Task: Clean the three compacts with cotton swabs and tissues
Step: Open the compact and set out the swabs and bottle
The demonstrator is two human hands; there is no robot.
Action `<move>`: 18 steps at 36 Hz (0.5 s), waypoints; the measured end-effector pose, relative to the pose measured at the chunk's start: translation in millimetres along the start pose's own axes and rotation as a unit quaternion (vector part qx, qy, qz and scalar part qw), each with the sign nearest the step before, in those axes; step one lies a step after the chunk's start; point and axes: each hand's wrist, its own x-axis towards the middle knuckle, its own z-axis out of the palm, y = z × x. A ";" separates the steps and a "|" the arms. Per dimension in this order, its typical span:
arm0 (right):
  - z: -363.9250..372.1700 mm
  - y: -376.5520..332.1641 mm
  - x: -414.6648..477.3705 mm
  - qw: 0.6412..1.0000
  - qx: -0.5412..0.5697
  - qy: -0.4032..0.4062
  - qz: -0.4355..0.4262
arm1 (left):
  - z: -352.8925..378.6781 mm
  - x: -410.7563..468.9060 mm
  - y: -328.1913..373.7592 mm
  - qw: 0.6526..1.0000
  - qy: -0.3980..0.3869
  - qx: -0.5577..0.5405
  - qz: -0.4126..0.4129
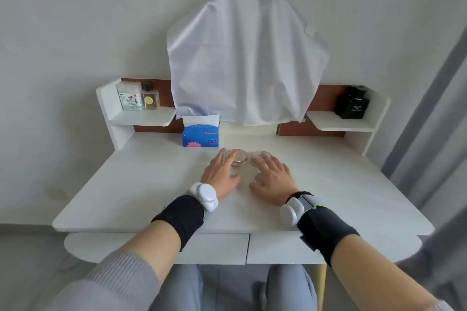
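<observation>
— What are your hands doing?

— My left hand (220,173) lies flat with its fingers spread. It holds nothing. Its fingertips (231,159) rest on the near side of a round compact (241,158).

— And the other one?

— My right hand (274,177) is flat and spread too. Its fingertips touch a second round compact (257,154). I am not pinching or curling.

— Where are those two?

— Right at the ends of my fingers, side by side, almost touching each other. One is at my left hand's tips and one is at my right hand's tips.

— Is there a third?

— Something small, round and clear peeks out under my right hand, on the thumb side. It is too blurry for me to tell what it is.

— What else is close?

— Both hands sit on the white table (151,184). A blue tissue box (199,134) stands past my left hand, farther back. Way off to the left of that hand, a clear tub (130,97) sits on a little shelf.
</observation>
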 end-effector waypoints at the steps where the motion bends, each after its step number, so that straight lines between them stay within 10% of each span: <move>1: 4.7 0.6 6.5 1.000 0.011 -0.007 0.002 | 3.1 7.2 -1.9 1.000 -0.013 0.007 0.002; 18: 8.1 27.2 24.6 0.998 -0.023 0.016 0.052 | 21.0 33.0 -7.7 0.999 -0.008 0.041 0.002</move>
